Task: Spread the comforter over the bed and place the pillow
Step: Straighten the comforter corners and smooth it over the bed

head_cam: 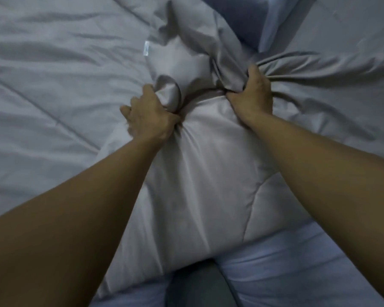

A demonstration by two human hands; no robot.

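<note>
While both bare forearms reach forward from the lower corners of the view, the left hand [150, 114] is clenched on a bunched fold of the grey comforter [53, 74], its fingers curled tight into the cloth; the right hand [252, 91], a little farther forward and just across a short span of gathered fabric, grips another wad of the same comforter, its fingertips buried in creases that fan out to the right. Between and beyond the two hands the cloth rises in a puffy, crumpled heap; a small white label [146, 48] shows on the heap's left side, beyond the left hand. Nearer the camera, a thick pale part of the comforter runs down between the forearms, with a stitched seam curving along its right half; to the left it lies flatter over the bed, wrinkled, crossed by a diagonal quilting line. The blue pillow [242, 21] lies at the top edge, right of centre, beyond the heap and partly hidden by its folds, well apart from both hands; a lighter blue band runs along its right side. A light blue sheet [297, 273] lies bare along the bottom, under the comforter's near edge; a dark grey shape [197, 284] sits at bottom centre, and what it is cannot be told.
</note>
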